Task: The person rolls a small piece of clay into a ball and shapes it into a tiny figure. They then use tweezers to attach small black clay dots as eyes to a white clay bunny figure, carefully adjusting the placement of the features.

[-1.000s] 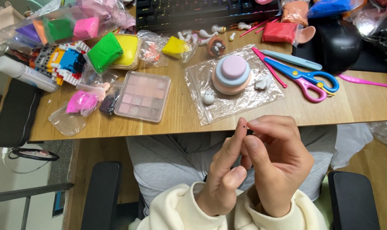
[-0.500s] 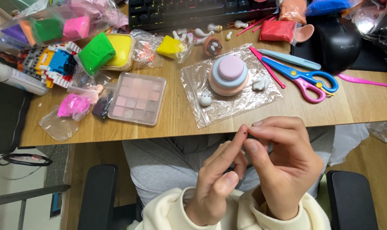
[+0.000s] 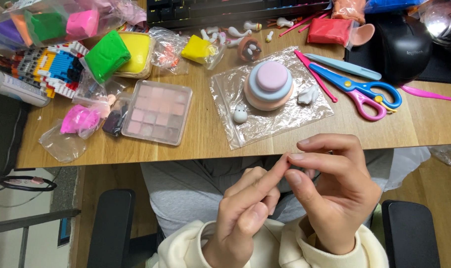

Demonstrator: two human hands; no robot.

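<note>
Pinching at lap level below the tabletop (image 3: 205,144), the left hand (image 3: 245,218) and right hand (image 3: 334,193) press fingertips together, fingers clenched on something too small to tell. It could drop to the floor if the pinch slips. Packages: clear bag (image 3: 265,109) under tiered clay cake (image 3: 270,85), bagged green clay (image 3: 106,54), yellow clay (image 3: 198,48).

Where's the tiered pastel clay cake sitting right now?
In the head view the tiered clay cake sits on a clear plastic sheet at the desk's centre, left of the blue-and-pink scissors and right of the pink palette box.
</note>
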